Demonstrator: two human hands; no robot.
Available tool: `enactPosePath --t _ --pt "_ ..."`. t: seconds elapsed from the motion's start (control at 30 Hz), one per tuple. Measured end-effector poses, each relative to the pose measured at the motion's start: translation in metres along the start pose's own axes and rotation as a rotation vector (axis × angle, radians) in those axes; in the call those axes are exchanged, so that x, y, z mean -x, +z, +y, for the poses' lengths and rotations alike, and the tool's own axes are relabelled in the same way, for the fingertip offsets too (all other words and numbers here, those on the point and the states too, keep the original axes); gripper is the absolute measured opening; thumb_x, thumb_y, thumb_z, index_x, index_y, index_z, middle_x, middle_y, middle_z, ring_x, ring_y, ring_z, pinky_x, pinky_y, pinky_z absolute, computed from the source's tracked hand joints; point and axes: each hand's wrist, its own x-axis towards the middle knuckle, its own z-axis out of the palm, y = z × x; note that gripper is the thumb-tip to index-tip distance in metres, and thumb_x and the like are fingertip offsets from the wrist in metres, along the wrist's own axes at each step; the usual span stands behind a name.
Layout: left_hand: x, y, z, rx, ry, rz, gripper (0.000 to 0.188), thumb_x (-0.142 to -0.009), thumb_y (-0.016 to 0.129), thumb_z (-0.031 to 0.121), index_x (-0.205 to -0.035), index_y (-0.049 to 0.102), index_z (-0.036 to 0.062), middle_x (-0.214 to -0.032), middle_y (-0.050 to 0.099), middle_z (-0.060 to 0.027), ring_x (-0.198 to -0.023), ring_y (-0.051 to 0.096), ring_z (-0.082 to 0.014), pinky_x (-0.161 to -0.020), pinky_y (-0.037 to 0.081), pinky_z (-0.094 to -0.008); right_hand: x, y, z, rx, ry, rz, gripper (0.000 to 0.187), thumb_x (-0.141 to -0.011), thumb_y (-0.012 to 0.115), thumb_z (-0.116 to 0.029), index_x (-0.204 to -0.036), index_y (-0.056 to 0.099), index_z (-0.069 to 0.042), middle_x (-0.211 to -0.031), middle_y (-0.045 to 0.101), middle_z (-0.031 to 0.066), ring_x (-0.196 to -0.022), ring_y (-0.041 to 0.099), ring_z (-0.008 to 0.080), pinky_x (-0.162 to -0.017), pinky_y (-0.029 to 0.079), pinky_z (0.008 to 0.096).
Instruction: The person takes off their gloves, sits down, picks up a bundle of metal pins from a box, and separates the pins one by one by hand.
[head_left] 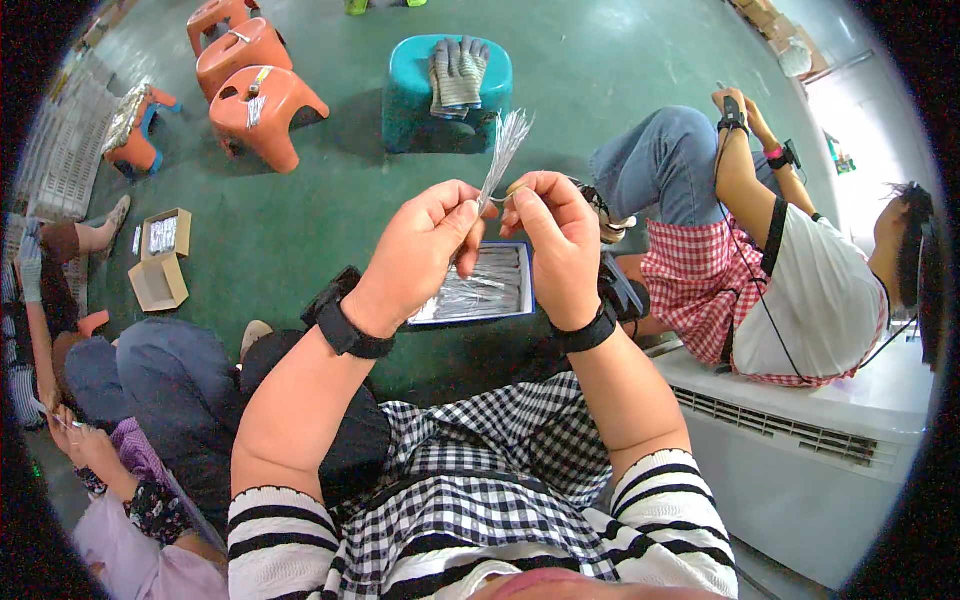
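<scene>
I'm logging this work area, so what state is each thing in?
Left hand: closed on the bundle
Right hand: pinching, apparently on a thin strand
Silvery bundle: held, far end splayed
Strand box: open, strands inside
Cardboard box: open
Striped gloves: unworn, on the stool
Teal stool: upright

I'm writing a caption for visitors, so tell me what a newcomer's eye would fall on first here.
Probably the bundle of thin silvery strands comes first, fanning out above the left hand near the centre, with the right hand close beside it. Next, likely, is the teal stool beyond the hands, with striped gloves on top. The orange stools at upper left also stand out against the green floor.
</scene>
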Motion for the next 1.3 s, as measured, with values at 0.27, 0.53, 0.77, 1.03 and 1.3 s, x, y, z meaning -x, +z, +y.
enactPosePath --t 0.27,0.53,0.77,1.03,1.3 --pt "0.000 0.005 0.002 -0.047 0.083 0.047 0.013 -0.095 0.050 0.017 -0.097 0.048 0.0047 -0.069 0.048 0.0023 -0.048 0.040 -0.0030 -0.041 0.028 -0.0165 0.000 0.000 0.002 -0.023 0.013 0.011 0.010 -0.091 0.054 -0.009 -0.092 0.056 0.000 -0.080 0.057 0.0012 -0.068 0.053 0.0072 -0.062 0.045 0.0216" --pt "-0.001 -0.001 0.001 -0.148 0.050 0.126 0.018 -0.095 0.049 0.018 -0.097 0.056 0.0014 -0.068 0.049 0.0032 -0.051 0.041 -0.0033 -0.046 0.032 -0.0176 -0.001 -0.002 -0.001 -0.011 0.010 0.010 0.008 -0.093 0.050 -0.008 -0.091 0.054 -0.001 -0.079 0.056 0.0027 -0.070 0.053 0.0091 -0.065 0.045 0.0242" --pt "0.002 -0.003 0.009 0.294 -0.066 -0.042 0.023 -0.098 0.042 0.021 -0.098 0.054 0.0012 -0.062 0.040 0.0049 -0.044 0.029 -0.0018 -0.040 0.023 -0.0171 -0.002 -0.002 -0.002 -0.125 0.025 0.013 0.008 -0.093 0.050 -0.008 -0.093 0.054 -0.002 -0.080 0.056 0.0026 -0.070 0.053 0.0097 -0.065 0.045 0.0240" --pt "0.003 0.001 0.006 0.177 -0.013 0.097 0.011 -0.093 0.054 0.017 -0.088 0.052 0.0070 -0.062 0.040 0.0053 -0.044 0.031 -0.0008 -0.039 0.023 -0.0175 0.000 -0.002 0.001 -0.117 0.034 -0.007 0.008 -0.093 0.050 -0.009 -0.092 0.054 -0.002 -0.080 0.056 0.0026 -0.070 0.053 0.0097 -0.065 0.045 0.0237" --pt "0.003 -0.002 0.007 0.105 -0.036 0.148 0.014 -0.093 0.054 0.019 -0.086 0.054 0.0068 -0.065 0.051 0.0022 -0.046 0.040 -0.0019 -0.040 0.029 -0.0165 0.001 0.002 0.000 -0.060 0.037 -0.020 0.012 -0.088 0.060 -0.009 -0.097 0.059 -0.001 -0.083 0.060 0.0012 -0.071 0.055 0.0069 -0.064 0.046 0.0209"
